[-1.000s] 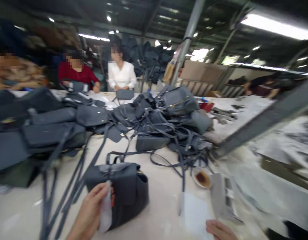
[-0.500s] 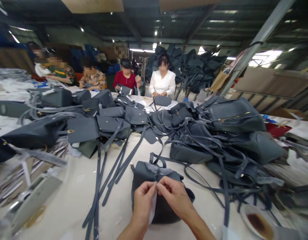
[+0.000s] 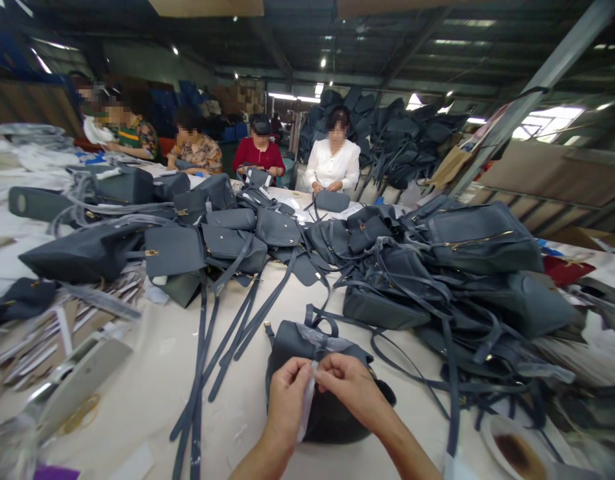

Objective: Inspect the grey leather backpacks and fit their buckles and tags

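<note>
A dark blue-grey backpack (image 3: 337,423) stands on the pale table right in front of me, its looped top handle (image 3: 328,325) pointing away. Whitish, half-clear wrapping film (image 3: 332,343) lies around the strap at its top, and a narrow tail of film (image 3: 305,420) hangs down the front. Over the bag, my left hand (image 3: 288,393) pinches the film between thumb and fingertips. Close beside it, my right hand (image 3: 352,387) is also closed in a pinch on the film. The fingertips nearly touch, hiding the exact spot they hold.
Similar bags (image 3: 457,240) are heaped across the table, with long straps (image 3: 197,380) trailing toward me. A bowl of brown stuff (image 3: 520,453) stands at lower right. Papers and flat pieces (image 3: 82,373) lie at left. Several co-workers, one in a white top (image 3: 332,163), sit across the table.
The view has shifted slightly, so the scene sits a little further right. Both hands keep their pinch at the film. The co-worker in red has lowered a raised hand and white strip.
</note>
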Demonstrator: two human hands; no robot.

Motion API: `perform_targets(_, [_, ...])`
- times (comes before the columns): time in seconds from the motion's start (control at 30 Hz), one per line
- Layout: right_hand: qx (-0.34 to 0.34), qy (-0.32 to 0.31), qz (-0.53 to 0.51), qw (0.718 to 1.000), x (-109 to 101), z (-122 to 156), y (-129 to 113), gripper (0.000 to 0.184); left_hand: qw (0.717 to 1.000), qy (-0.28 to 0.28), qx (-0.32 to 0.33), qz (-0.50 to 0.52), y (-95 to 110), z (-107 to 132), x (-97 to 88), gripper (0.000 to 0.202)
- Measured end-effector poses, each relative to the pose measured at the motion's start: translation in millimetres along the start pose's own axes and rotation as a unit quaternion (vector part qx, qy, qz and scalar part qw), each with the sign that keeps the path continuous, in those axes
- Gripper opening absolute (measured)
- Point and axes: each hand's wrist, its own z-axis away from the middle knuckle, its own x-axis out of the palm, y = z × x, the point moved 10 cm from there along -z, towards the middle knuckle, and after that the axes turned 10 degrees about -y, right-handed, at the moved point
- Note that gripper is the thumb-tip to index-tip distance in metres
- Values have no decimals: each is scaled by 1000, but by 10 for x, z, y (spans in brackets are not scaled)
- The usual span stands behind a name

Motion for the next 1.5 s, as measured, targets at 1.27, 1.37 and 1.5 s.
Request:
perform_targets(1.27, [-69, -104, -397, 909, 353, -185, 309, 48, 913, -49, -290, 284, -440, 250, 110, 18])
perform_targets(1.37, [-66, -120, -413, 901, 403, -173, 373, 44, 884, -90, -341, 308, -447, 341, 256, 13])
perform_targets(1.5, [-69, -69, -447, 889, 412, -183, 419, 41, 881, -131, -352, 287, -469, 410, 367, 16])
